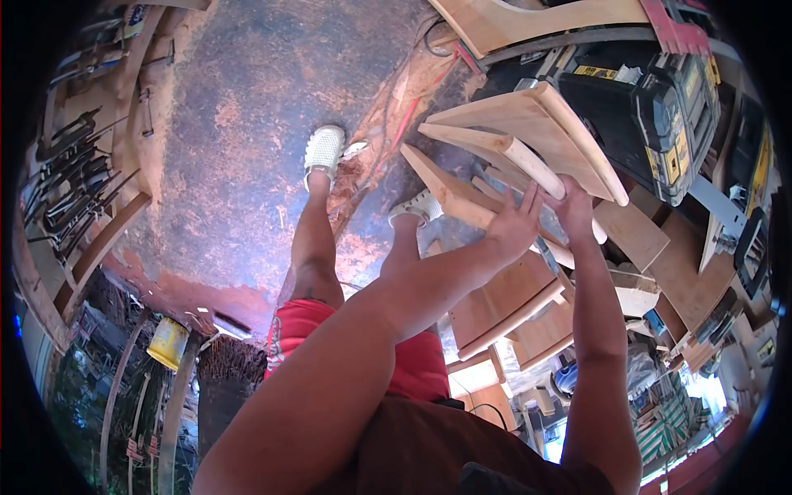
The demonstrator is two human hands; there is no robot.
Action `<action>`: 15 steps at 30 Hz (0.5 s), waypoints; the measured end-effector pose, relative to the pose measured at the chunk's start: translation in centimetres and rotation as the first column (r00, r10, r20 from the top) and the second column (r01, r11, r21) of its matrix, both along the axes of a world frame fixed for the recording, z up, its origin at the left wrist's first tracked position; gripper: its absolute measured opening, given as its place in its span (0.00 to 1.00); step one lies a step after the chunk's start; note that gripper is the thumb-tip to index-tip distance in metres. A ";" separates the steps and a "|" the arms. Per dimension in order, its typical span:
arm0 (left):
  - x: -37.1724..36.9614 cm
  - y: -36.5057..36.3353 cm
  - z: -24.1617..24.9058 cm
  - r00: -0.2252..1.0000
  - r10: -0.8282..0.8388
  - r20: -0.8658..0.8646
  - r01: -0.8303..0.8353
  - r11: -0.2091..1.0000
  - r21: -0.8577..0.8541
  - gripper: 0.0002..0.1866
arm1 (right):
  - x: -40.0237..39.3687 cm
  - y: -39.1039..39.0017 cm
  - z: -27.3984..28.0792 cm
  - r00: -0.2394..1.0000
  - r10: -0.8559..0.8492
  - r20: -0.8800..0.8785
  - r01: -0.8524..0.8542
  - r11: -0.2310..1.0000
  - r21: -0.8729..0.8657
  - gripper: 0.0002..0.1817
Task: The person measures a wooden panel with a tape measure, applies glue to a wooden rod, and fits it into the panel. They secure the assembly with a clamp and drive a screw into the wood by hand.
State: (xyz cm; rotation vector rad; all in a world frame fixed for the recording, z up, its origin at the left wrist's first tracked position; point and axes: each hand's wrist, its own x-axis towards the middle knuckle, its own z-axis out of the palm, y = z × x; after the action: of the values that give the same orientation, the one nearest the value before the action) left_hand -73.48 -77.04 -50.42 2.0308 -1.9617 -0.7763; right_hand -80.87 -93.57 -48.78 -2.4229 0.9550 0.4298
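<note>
Your right hand (577, 210) grips the near end of the rounded wooden piece (528, 161); your left hand (515, 224) is at that end, fingers extended; the piece is between wooden panels (565, 128), toward the floor (247, 124)'s right edge

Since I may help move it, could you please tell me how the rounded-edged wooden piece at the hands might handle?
The wooden piece looks thick-edged and solid, so it probably stays stiff. Its smooth rounded edge might slide slightly in a bare grip. Other wooden panels sit close, so it may knock them.
</note>
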 end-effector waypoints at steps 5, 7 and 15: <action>0.1 -0.2 0.0 1.000 -0.020 -0.013 0.021 0.999 0.026 0.22 | 0.6 0.7 0.5 1.000 0.010 -0.012 -0.011 0.998 -0.061 0.20; 0.1 -0.3 0.1 0.999 -0.045 -0.004 0.045 0.998 0.048 0.22 | 0.4 0.7 0.4 1.000 0.009 0.011 -0.008 0.997 -0.074 0.20; -0.4 0.1 -0.3 0.997 0.064 -0.047 -0.067 0.994 -0.084 0.16 | 0.7 -1.0 1.3 0.998 0.020 -0.051 -0.014 0.994 0.111 0.22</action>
State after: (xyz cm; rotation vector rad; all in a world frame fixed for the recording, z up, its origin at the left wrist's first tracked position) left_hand -73.90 -76.96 -50.72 2.0009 -1.8617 -0.7043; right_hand -80.19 -94.57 -47.51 -2.3322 0.9082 0.5401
